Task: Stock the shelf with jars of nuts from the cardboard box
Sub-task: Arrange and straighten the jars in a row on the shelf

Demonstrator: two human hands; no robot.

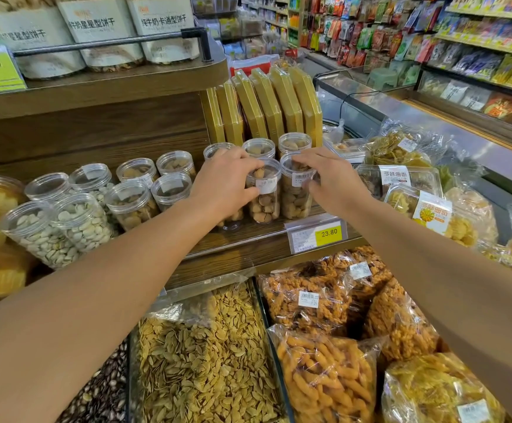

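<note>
Reaching over the wooden shelf (248, 239), both bare arms stretch to two clear plastic jars standing side by side at the front edge. The left hand (224, 181) wraps its fingers around the left jar (264, 193), a smooth round cylinder filled with lumpy brown nuts and bearing a small white label. The right hand (331, 178) curls over the rim and side of the right jar (294, 190), fingertips pressed to its transparent lid. More jars of the same shape stand behind and to the left, beside jars of pale pistachios (56, 227). A yellow price tag (317, 235) hangs below the jars. Under the shelf lie a bin of flat striped seeds (206, 355) and crinkled clear bags of orange snacks (325, 377). No cardboard box shows.
</note>
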